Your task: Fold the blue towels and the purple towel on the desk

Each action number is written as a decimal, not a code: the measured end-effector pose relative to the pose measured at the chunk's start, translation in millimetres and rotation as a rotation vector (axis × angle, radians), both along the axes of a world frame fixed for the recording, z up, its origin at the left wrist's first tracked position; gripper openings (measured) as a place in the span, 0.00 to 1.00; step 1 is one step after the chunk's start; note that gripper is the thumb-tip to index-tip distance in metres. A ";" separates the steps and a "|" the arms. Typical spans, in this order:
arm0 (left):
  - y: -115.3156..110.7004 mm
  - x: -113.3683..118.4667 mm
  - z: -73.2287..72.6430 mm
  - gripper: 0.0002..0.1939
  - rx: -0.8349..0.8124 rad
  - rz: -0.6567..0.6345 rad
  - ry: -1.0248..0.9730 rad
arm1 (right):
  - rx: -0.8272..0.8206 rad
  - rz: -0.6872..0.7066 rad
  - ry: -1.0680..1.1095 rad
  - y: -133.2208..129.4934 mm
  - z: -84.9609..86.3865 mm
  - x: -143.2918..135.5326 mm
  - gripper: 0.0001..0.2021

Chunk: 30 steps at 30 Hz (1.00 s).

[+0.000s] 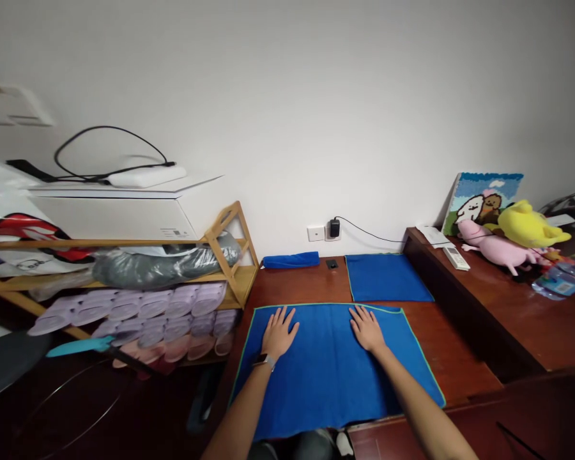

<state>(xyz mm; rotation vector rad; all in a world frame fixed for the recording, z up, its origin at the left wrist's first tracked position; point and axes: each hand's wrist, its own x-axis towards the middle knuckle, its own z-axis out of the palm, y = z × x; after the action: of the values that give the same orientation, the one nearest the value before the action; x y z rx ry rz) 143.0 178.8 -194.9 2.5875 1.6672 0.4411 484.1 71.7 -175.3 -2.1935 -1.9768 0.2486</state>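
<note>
A large blue cloth (pixel 326 370) with green edging is spread over the brown desk, its near edge hanging at the front. My left hand (pixel 278 333) lies flat on the cloth's far left part, fingers apart, a watch on the wrist. On the far right part rests my right hand (pixel 367 328), also flat with fingers spread. Behind it lies a smaller folded blue cloth (pixel 388 277), flat on the desk. A rolled or tightly folded blue cloth (pixel 291 260) sits against the wall at the back left.
At left, a wooden rack (pixel 230 255) holds slippers (pixel 124 303) and a white box (pixel 119 214). A charger (pixel 334 227) is plugged into the wall. On the raised right surface are a remote (pixel 456 258), plush toys (pixel 498 246), a picture (pixel 483 198) and a plastic bottle (pixel 563 278).
</note>
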 end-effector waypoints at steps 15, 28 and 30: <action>-29.5 -35.4 3.8 0.32 0.058 0.010 -0.028 | 0.118 -0.152 -0.146 -35.2 -7.7 52.4 0.30; 9.1 -25.7 4.3 0.33 -0.043 -0.017 0.063 | -0.039 -0.024 -0.068 1.2 -9.1 37.9 0.30; 16.0 -25.0 5.3 0.32 -0.041 -0.009 0.069 | -0.037 -0.043 -0.081 0.2 -11.6 53.2 0.30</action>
<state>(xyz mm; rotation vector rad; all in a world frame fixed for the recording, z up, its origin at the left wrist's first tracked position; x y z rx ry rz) 118.0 194.8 -189.7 2.6080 1.6658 0.3174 537.2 72.0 -186.9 -2.3013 -1.9782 0.1945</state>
